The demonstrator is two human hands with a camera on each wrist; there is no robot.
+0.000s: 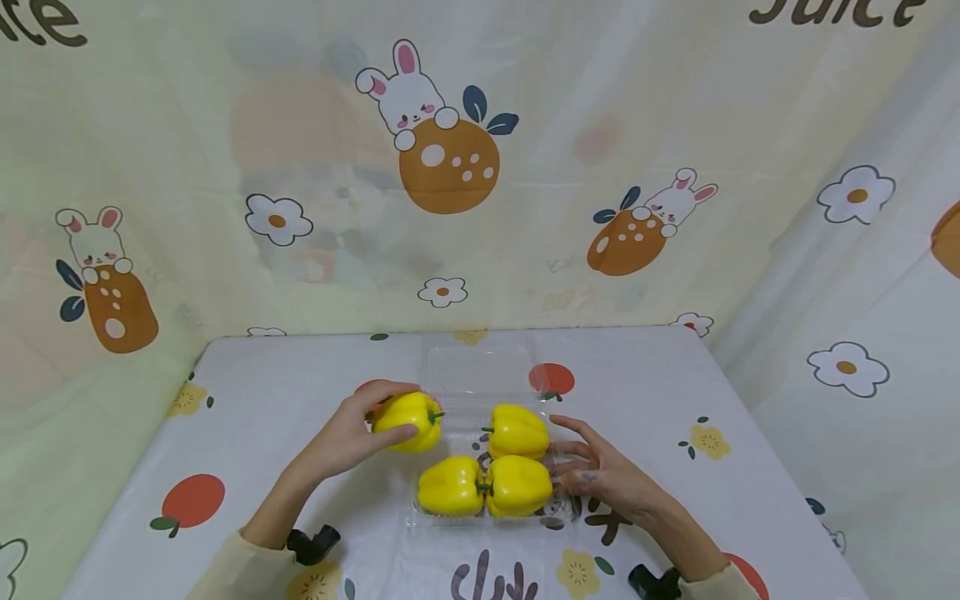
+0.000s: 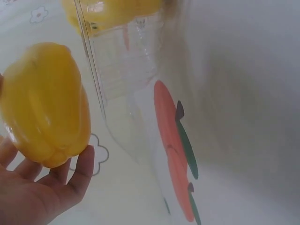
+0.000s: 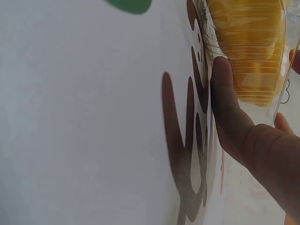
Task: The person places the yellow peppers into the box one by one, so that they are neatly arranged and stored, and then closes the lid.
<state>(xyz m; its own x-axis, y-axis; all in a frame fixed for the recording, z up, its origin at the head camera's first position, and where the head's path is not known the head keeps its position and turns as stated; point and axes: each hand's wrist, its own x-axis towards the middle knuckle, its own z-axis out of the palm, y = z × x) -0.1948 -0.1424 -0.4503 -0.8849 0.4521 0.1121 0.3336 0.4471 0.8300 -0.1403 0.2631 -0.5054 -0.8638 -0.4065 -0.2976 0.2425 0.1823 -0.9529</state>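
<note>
A clear plastic clamshell tray point(image 1: 480, 521) lies open on the table, its lid point(image 1: 476, 367) folded back. Three yellow bell peppers point(image 1: 484, 485) sit inside it. My left hand point(image 1: 352, 437) grips a fourth yellow pepper point(image 1: 408, 420) point(image 2: 44, 103) just above the tray's back left corner, fingers curled round it. My right hand point(image 1: 596, 472) rests against the tray's right side with straight fingers; in the right wrist view the thumb point(image 3: 225, 101) presses the clear wall point(image 3: 276, 101) beside a pepper point(image 3: 246, 42).
The table wears a white cloth point(image 1: 247, 400) printed with fruit and flowers. A cartoon rabbit curtain point(image 1: 450, 167) closes off the back and both sides. The table's edges fall away at left and right.
</note>
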